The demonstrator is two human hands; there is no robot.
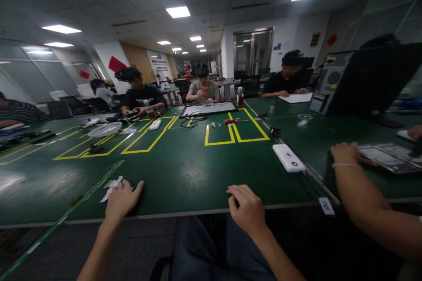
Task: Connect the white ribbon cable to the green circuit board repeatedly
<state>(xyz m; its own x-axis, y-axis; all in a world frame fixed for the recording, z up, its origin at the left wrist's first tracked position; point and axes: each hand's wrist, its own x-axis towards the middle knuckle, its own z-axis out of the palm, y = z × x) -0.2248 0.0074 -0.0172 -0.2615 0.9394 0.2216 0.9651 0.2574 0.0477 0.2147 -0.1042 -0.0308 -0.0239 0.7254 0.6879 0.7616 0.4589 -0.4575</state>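
Note:
My left hand [122, 198] rests near the front edge of the green table [184, 175], its thumb spread away from the fingers. Under and beside those fingers lie white scraps [112, 189] that look like paper or plastic. A small blue bit shows between thumb and fingers, too hidden to name. Left of this hand, a long narrow green circuit-board strip [89, 194] slants across the table and past its edge. My right hand [248, 210] is at the front edge, fingers curled together, with nothing visible in them.
A white power bank [288, 158] with a cable lies to the right. Beyond it are a co-worker's arm [365, 197] and a flat metal-framed panel [392, 157]. A red screwdriver [231, 121] lies among yellow tape lines. A computer tower [325, 81] stands at right; several people sit around.

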